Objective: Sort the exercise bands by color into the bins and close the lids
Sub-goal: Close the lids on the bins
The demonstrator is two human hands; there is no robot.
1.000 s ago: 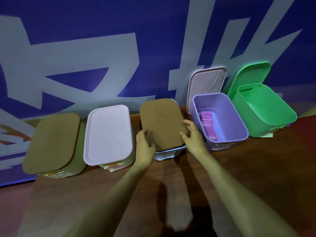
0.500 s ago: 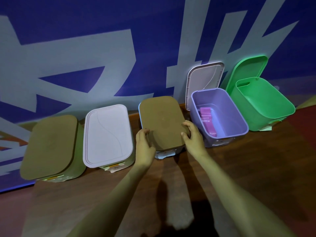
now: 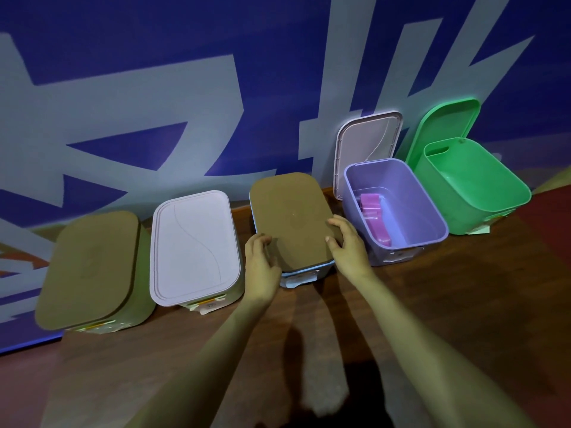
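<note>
Behind everything runs a deep blue wall banner (image 3: 129, 57) with huge pale grey characters, cut off by the frame so that I cannot read them. It stands over a dark brown wooden surface (image 3: 448, 319).

A brown flat lid (image 3: 290, 214) lies on a pale blue plastic bin (image 3: 309, 273). The left hand (image 3: 259, 264) has its fingers (image 3: 261, 240) curled over the lid's near left corner. The right hand (image 3: 349, 245) is cupped round the near right corner, with its fingers (image 3: 340, 222) bent on the edge and its thumb on top. A white label on the bin's front, just below the fingers, is too small to read.

Just right of the right hand's fingers sits an open purple plastic bin (image 3: 432, 230) with a pink exercise band (image 3: 372, 214) lying inside. Its pale lilac lid (image 3: 367, 143) leans upright against the wall behind it. Further right of those fingers is an open green plastic bin (image 3: 485, 193), with its green lid (image 3: 441, 125) propped behind it.

Just left of the left hand's fingers, a white ridged lid (image 3: 194, 245) covers a yellow-green bin (image 3: 234, 291). Further left, another brown lid (image 3: 89, 267) sits slightly askew on an olive bin (image 3: 145, 288). Both bins carry front labels that I cannot make out.
</note>
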